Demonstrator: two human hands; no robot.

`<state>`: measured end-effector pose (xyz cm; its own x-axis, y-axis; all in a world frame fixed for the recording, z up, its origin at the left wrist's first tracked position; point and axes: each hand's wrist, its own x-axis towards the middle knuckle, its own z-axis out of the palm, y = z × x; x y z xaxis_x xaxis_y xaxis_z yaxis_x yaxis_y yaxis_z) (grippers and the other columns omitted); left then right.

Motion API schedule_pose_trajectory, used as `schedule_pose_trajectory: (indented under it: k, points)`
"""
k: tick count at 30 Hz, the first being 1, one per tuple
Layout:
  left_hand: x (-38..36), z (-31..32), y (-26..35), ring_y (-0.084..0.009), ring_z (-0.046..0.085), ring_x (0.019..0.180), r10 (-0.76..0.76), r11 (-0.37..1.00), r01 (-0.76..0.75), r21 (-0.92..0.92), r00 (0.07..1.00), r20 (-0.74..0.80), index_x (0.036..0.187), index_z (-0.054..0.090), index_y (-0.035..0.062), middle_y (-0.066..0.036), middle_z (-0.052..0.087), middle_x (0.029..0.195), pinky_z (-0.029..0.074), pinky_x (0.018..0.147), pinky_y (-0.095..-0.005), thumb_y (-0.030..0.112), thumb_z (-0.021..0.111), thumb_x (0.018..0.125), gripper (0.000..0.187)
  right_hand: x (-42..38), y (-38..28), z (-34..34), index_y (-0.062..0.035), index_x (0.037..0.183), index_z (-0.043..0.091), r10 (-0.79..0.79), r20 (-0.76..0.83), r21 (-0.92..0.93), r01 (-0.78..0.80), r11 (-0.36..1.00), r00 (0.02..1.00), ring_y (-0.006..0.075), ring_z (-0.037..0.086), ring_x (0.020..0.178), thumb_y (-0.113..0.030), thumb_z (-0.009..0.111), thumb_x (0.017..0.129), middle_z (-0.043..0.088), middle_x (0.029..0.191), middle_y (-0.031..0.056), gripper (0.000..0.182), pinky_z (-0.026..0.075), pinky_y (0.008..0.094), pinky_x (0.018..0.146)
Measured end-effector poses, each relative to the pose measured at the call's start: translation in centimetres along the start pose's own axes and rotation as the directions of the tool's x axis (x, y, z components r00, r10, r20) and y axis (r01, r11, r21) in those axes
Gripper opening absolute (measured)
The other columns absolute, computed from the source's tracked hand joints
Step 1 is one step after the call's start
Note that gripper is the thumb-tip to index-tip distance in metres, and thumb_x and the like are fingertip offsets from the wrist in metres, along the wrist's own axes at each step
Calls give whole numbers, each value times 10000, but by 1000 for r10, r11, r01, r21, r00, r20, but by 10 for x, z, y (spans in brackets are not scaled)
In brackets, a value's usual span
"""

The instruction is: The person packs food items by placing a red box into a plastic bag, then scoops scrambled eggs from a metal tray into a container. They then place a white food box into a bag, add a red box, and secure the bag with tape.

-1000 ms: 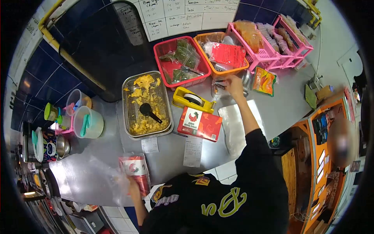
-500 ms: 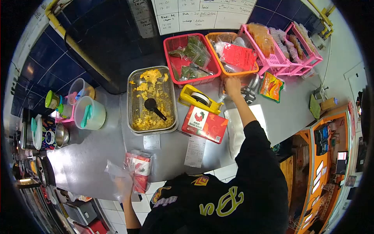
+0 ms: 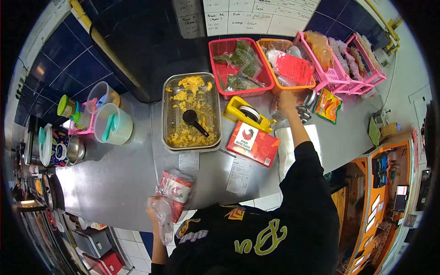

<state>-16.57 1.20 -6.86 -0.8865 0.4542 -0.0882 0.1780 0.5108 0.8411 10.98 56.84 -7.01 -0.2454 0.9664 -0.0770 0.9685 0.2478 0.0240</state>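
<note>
My left hand (image 3: 156, 210) is closed on the gathered top of a clear plastic bag (image 3: 166, 219) at the near edge of the counter. Inside the bag is a red and white printed box (image 3: 178, 188), tilted. My right hand (image 3: 288, 101) reaches to the front of the orange basket (image 3: 293, 86), beside some clear and dark small items (image 3: 304, 112); its fingertips are hidden. Between the two arms lie a red "Ayam Bang Dava" box (image 3: 253, 144), a yellow tape dispenser (image 3: 247, 114) and a stack of clear plastic sheets or bags (image 3: 286, 145).
A metal tray (image 3: 166, 133) holds yellow food and a black scoop (image 3: 195, 123). Paper receipts (image 3: 239, 175) lie in front. A red basket (image 3: 270, 89) with bagged greens, pink racks (image 3: 337, 79), an orange packet (image 3: 328, 106) and a plastic tub (image 3: 120, 130) stand around the counter.
My left hand has moved right, bringing the bagged box along and tilting it; the bag's loose end now hangs toward me. My right hand stays at the orange basket. The whole view has shifted slightly.
</note>
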Motion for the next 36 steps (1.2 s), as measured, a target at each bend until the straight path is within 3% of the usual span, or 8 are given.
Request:
schedule_pose_trajectory:
  k: [8, 14, 16, 21, 23, 24, 27, 36]
  points:
    - [-2, -9, 9, -136, 519, 571, 318, 935, -309, 176, 948, -22, 728, 528, 26, -52, 554, 633, 435, 508, -309, 141, 658, 726, 174, 15, 24, 21, -31, 880, 632, -63, -24, -47, 62, 997, 998, 314, 620, 877, -112, 565, 767, 628, 924, 179, 154, 498, 415, 727]
    - [-6, -7, 46, -108, 523, 617, -135, 961, 142, 237, 990, -45, 720, 545, 28, -41, 535, 609, 435, 543, -289, 110, 639, 734, 125, 8, 35, 13, -34, 848, 618, -127, -221, 103, 152, 983, 967, 346, 610, 809, 7, 612, 662, 612, 893, 199, 191, 496, 423, 687]
    - [-5, -14, 44, -150, 560, 591, 373, 866, -400, 300, 917, 144, 688, 565, 41, -50, 579, 700, 451, 526, -287, 100, 648, 715, 105, 3, 42, 15, -36, 835, 613, -229, -360, 146, 297, 943, 904, 349, 602, 793, 29, 599, 655, 606, 881, 200, 192, 487, 415, 692]
    - [20, -27, 16, -179, 574, 622, 349, 923, -385, 13, 851, 391, 750, 597, 31, -66, 574, 713, 460, 559, -278, 47, 634, 663, 96, -60, 18, -34, -3, 811, 574, -147, -706, 345, 517, 783, 693, 275, 603, 756, 58, 555, 740, 612, 824, 160, 95, 471, 345, 686]
    - [25, -31, 27, -194, 580, 627, 372, 894, -443, 64, 814, 446, 750, 598, 24, -76, 582, 739, 466, 566, -275, 36, 633, 650, 107, -89, -1, -52, 1, 862, 542, 215, -487, 838, 382, 390, 847, 192, 600, 760, -5, 531, 834, 607, 820, 110, 31, 478, 288, 687]
    - [25, -32, 33, -195, 590, 638, 406, 881, -472, 33, 790, 460, 746, 597, 21, -80, 588, 745, 473, 574, -272, 24, 627, 644, 107, -106, -11, -62, 1, 862, 542, 218, -486, 838, 380, 392, 847, 192, 600, 760, -5, 531, 834, 607, 820, 110, 31, 478, 288, 687]
    - [27, -31, 37, -196, 599, 652, 468, 853, -522, -19, 747, 471, 743, 599, 22, -82, 595, 752, 481, 583, -271, 15, 622, 636, 110, -153, -42, -82, -15, 955, 498, 158, -261, 882, 302, -363, 952, 182, 590, 777, -69, 531, 866, 586, 901, 114, 109, 499, 290, 721]
    - [36, -32, 35, -206, 599, 669, 674, 720, -679, -142, 636, 376, 753, 629, 61, -71, 615, 760, 496, 588, -280, 38, 643, 620, 136, -264, -155, -93, -1, 928, 486, -197, -20, 782, -108, -614, 980, 246, 631, 832, -71, 480, 892, 596, 938, 180, 79, 539, 337, 749]
